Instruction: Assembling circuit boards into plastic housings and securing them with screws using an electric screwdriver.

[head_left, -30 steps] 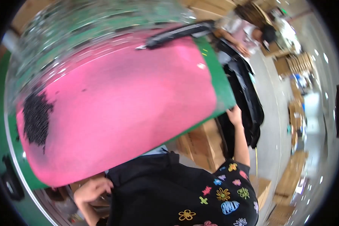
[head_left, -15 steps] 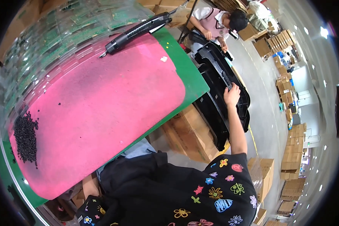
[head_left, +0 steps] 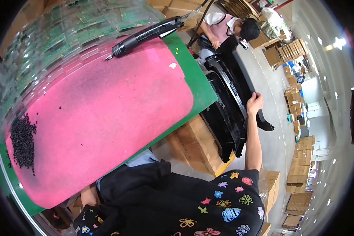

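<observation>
Out to the right, my right hand (head_left: 255,103) grips the edge of a long black plastic panel (head_left: 246,74), fingers closed over its rim. This panel is tilted up beside several similar black moulded panels (head_left: 224,106) stacked on a cardboard box (head_left: 192,139). Its far end reaches close to a co-worker in a pink vest. My left forearm (head_left: 89,195) shows at the lower left, by the table's near edge; the hand itself is hidden. A black electric screwdriver (head_left: 145,37) lies on the pink mat (head_left: 106,106), away from both hands.
Small black screws (head_left: 23,143) lie heaped at the mat's left end. Clear plastic trays (head_left: 74,35) line the far side of the green table (head_left: 200,88). The co-worker (head_left: 224,29) sits beyond the panels. Cardboard boxes (head_left: 301,155) are stacked farther right.
My right hand has moved slightly right and nearer, closing on the panel's edge. That panel has lifted and swung away from the stack. The co-worker's hand no longer shows at its far end.
</observation>
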Motion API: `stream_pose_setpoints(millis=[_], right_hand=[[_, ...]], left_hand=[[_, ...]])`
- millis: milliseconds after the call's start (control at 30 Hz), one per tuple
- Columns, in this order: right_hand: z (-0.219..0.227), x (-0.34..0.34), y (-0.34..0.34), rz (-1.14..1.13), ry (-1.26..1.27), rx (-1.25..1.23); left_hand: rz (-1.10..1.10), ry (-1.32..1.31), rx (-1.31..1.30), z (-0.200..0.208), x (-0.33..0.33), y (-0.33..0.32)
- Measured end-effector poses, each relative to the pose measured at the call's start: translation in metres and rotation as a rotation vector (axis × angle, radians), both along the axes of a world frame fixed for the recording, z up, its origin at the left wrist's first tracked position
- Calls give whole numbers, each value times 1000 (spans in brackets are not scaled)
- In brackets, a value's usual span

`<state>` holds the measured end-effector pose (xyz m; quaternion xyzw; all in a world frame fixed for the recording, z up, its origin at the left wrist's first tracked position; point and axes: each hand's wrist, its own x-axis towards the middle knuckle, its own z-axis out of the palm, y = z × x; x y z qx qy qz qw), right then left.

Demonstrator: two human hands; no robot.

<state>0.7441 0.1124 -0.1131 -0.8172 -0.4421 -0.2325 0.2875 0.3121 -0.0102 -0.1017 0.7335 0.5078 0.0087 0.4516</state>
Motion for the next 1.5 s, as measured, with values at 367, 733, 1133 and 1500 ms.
stream_pose_setpoints(millis=[367, 733, 1133, 1500], right_hand=[[81, -155, -39, 568, 14, 384], [73, -305, -53, 1348, -116, -9], [178, -434, 41, 1853, -265, -462], [112, -631, 313, 1129, -337, -449]], left_hand=[[-134, -59, -196, -120, -266, -111], [-24, -71, -316, -28, -188, 37], [303, -122, -437, -43, -316, -179], [700, -785, 528, 90, -309, -145]])
